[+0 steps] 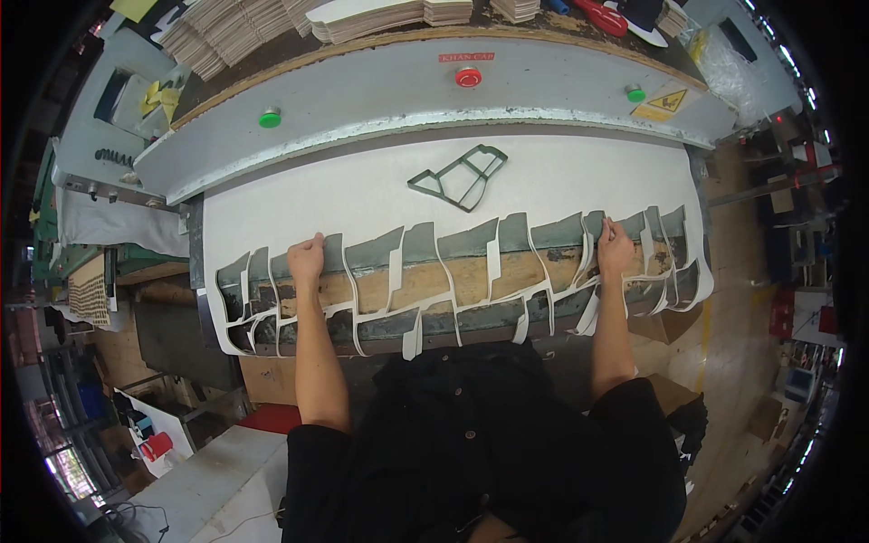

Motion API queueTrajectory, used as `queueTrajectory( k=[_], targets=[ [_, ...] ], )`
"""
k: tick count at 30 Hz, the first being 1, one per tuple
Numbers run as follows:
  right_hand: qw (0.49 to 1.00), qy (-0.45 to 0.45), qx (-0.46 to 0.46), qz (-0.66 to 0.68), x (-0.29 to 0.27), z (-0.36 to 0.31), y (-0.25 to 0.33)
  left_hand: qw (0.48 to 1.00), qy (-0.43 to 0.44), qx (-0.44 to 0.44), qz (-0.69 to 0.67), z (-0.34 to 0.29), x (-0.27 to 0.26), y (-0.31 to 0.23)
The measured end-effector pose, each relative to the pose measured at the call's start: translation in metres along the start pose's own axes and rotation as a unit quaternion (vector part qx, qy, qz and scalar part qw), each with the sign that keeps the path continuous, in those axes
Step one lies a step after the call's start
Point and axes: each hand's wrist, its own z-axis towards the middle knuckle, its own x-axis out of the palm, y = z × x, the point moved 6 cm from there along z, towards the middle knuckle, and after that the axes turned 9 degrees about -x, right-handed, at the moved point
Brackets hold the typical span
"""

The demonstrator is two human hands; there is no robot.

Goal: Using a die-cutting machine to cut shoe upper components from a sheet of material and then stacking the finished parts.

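White sheet (299, 185) lies over a worn board (471, 276), near part reduced to thin strips (493, 261). Left hand (307, 259): fingers curled beside one strip; grip hidden, cannot tell. Right hand (615, 249): fingertips nearly together, apparently pinching another. Risk: uneven pull could tear strips or drag the green die (439, 186).

The die (463, 161) lies on the sheet (317, 195) beyond both hands (306, 259) (616, 252).

Crumpled clear plastic (730, 80), brown cardboard (668, 327).
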Motion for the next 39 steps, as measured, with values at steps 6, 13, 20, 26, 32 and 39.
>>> queueTrajectory(
  k=[6,13,20,26,32,39],
  targets=[
    [0.999,0.016,0.039,0.019,-0.003,-0.004,-0.009,1.000,0.004,0.018,-0.011,-0.007,0.002,-0.001],
    [0.995,0.022,0.077,0.056,-0.007,-0.005,-0.006,0.998,0.033,-0.026,-0.045,0.004,0.005,0.017],
    [0.993,0.030,0.110,0.042,-0.008,-0.003,0.004,1.000,0.011,-0.015,-0.006,0.007,-0.005,0.028],
    [0.996,0.049,0.009,-0.070,-0.023,0.008,0.062,0.992,-0.015,0.108,0.057,-0.031,-0.052,0.026],
    [0.913,0.213,-0.166,0.306,0.032,0.014,0.199,0.968,-0.133,0.131,0.165,-0.067,-0.138,0.068],
    [0.933,0.188,-0.193,0.239,0.094,-0.008,0.299,0.994,-0.064,-0.055,-0.075,-0.064,-0.200,0.119]
  ],
)
